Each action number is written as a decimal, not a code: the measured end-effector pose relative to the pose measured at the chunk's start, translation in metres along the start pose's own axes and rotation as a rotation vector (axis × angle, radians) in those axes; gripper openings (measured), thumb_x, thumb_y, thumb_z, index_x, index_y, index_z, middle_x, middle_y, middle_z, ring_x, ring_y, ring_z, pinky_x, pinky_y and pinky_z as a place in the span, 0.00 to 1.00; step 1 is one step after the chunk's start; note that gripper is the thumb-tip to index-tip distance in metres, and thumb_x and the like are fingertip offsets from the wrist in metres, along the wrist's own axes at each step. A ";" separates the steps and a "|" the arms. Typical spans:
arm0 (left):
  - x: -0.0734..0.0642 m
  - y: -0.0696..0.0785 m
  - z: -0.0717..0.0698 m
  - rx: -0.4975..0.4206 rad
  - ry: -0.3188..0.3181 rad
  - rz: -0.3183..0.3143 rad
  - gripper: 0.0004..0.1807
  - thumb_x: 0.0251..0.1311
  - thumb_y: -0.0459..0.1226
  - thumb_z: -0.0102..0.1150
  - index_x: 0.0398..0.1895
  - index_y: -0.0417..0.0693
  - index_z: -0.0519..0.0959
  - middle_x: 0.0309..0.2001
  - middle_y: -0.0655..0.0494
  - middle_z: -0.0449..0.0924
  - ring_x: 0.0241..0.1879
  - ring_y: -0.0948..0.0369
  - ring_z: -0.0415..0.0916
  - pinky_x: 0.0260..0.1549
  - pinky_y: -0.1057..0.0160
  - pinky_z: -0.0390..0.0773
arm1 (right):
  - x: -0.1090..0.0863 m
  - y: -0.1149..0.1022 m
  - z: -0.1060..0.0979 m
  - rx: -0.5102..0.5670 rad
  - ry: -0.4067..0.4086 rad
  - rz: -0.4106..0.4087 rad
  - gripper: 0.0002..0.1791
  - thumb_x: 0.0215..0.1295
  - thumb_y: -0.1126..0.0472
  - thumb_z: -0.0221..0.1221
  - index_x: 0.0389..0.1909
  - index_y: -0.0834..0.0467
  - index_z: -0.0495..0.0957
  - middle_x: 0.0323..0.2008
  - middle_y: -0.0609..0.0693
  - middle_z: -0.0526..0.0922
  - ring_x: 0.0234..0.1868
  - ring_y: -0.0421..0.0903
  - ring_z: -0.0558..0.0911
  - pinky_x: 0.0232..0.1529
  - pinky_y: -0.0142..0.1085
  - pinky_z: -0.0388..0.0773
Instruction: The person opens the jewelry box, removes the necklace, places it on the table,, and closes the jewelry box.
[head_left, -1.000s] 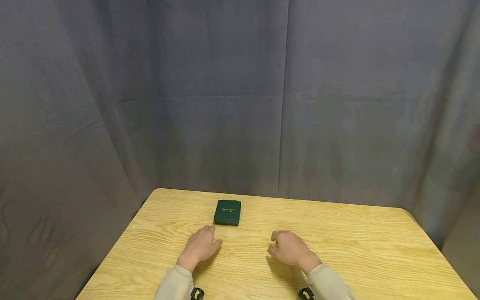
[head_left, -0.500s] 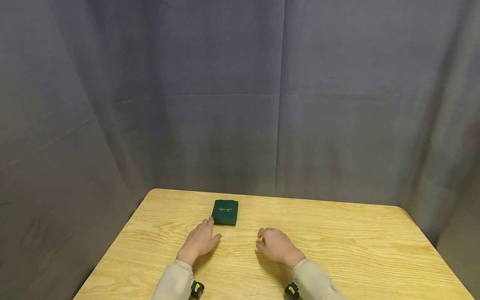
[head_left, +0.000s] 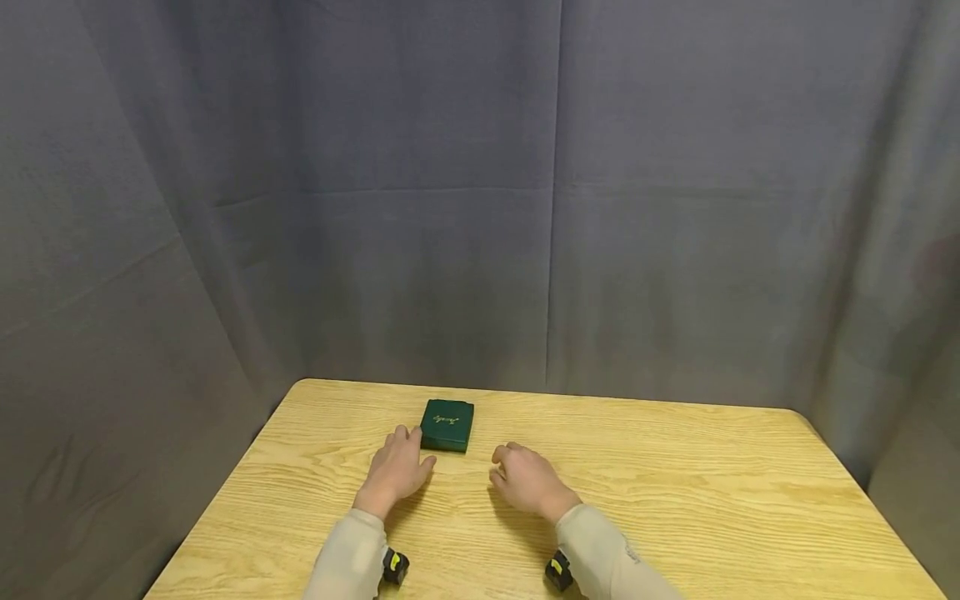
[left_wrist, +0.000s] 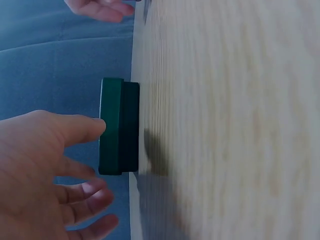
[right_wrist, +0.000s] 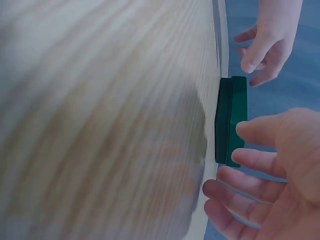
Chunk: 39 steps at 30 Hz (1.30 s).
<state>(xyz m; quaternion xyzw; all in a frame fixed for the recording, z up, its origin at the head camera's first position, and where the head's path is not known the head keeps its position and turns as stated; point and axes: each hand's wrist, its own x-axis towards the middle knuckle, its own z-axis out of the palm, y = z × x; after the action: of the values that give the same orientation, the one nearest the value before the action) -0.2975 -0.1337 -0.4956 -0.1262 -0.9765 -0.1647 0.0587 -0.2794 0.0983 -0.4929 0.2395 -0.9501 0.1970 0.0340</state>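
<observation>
A dark green square box (head_left: 447, 423) with gold script on its lid lies on the wooden table (head_left: 675, 483), toward the back left. Seen side-on in the left wrist view, the box (left_wrist: 116, 127) has a lid a little wider than its base. My left hand (head_left: 395, 468) is just in front of its left side, fingers spread and fingertips right at the near left corner. To the front right of the box, my right hand (head_left: 527, 479) hovers over the table with loosely bent fingers. Neither hand holds anything.
Grey curtains (head_left: 420, 275) hang behind the table and along both sides. The table's back edge runs close behind the box. Each wrist carries a small black device with a yellow mark (head_left: 395, 566).
My left hand has moved forward to the box's left corner. The right hand has moved left and forward, closer to the box. The view has shifted slightly; the box stays in place.
</observation>
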 end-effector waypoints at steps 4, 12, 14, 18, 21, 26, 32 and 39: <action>0.004 -0.002 0.001 0.010 0.028 0.031 0.32 0.61 0.43 0.60 0.62 0.31 0.65 0.53 0.36 0.65 0.50 0.44 0.67 0.39 0.50 0.74 | 0.006 -0.001 0.003 -0.003 0.014 -0.003 0.12 0.67 0.59 0.56 0.46 0.63 0.77 0.38 0.53 0.78 0.35 0.46 0.79 0.35 0.40 0.77; 0.015 -0.003 0.001 -0.072 0.010 0.030 0.37 0.64 0.41 0.57 0.69 0.30 0.55 0.67 0.31 0.52 0.61 0.39 0.60 0.50 0.44 0.70 | 0.022 -0.005 0.003 -0.036 0.022 -0.006 0.19 0.69 0.58 0.53 0.55 0.65 0.73 0.46 0.56 0.76 0.43 0.50 0.79 0.44 0.42 0.77; 0.018 -0.004 0.003 -0.091 -0.011 0.026 0.37 0.65 0.41 0.56 0.70 0.31 0.54 0.68 0.32 0.50 0.63 0.39 0.59 0.53 0.44 0.68 | 0.025 -0.007 0.003 -0.047 0.001 -0.014 0.21 0.70 0.58 0.53 0.58 0.66 0.71 0.52 0.58 0.74 0.49 0.52 0.78 0.49 0.43 0.75; 0.023 -0.008 0.004 -0.112 -0.048 0.027 0.36 0.66 0.41 0.54 0.71 0.33 0.53 0.70 0.33 0.47 0.64 0.39 0.56 0.54 0.44 0.67 | 0.029 -0.009 0.004 -0.055 -0.044 -0.052 0.24 0.70 0.61 0.52 0.63 0.67 0.66 0.62 0.62 0.67 0.58 0.55 0.73 0.55 0.45 0.71; 0.025 -0.010 0.004 -0.121 -0.076 0.020 0.37 0.66 0.41 0.54 0.72 0.35 0.52 0.71 0.35 0.44 0.66 0.40 0.54 0.55 0.44 0.66 | 0.033 -0.010 0.007 -0.058 -0.064 -0.084 0.24 0.70 0.63 0.51 0.63 0.69 0.66 0.66 0.63 0.63 0.60 0.56 0.72 0.55 0.45 0.71; 0.025 -0.011 0.003 -0.140 -0.118 0.018 0.39 0.66 0.41 0.54 0.73 0.37 0.49 0.73 0.39 0.39 0.67 0.41 0.51 0.58 0.43 0.63 | 0.037 -0.011 0.016 -0.033 -0.077 -0.080 0.23 0.70 0.63 0.50 0.62 0.70 0.66 0.67 0.64 0.59 0.62 0.56 0.70 0.54 0.46 0.72; 0.026 -0.013 0.007 -0.138 -0.131 0.040 0.37 0.68 0.40 0.52 0.73 0.37 0.48 0.74 0.40 0.38 0.69 0.43 0.50 0.60 0.45 0.61 | 0.043 -0.015 0.021 -0.020 -0.075 -0.087 0.26 0.70 0.62 0.51 0.66 0.69 0.62 0.68 0.64 0.58 0.64 0.56 0.67 0.56 0.45 0.70; 0.031 -0.013 0.010 -0.128 -0.158 0.063 0.33 0.68 0.38 0.49 0.72 0.34 0.52 0.73 0.40 0.40 0.68 0.43 0.51 0.61 0.46 0.60 | 0.048 -0.021 0.019 -0.046 -0.123 -0.069 0.28 0.71 0.61 0.51 0.68 0.67 0.60 0.71 0.61 0.54 0.66 0.54 0.64 0.59 0.43 0.68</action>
<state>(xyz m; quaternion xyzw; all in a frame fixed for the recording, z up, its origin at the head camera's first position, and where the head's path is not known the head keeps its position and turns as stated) -0.3311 -0.1348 -0.5045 -0.1727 -0.9611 -0.2145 -0.0214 -0.3111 0.0533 -0.4950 0.2827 -0.9459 0.1589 -0.0124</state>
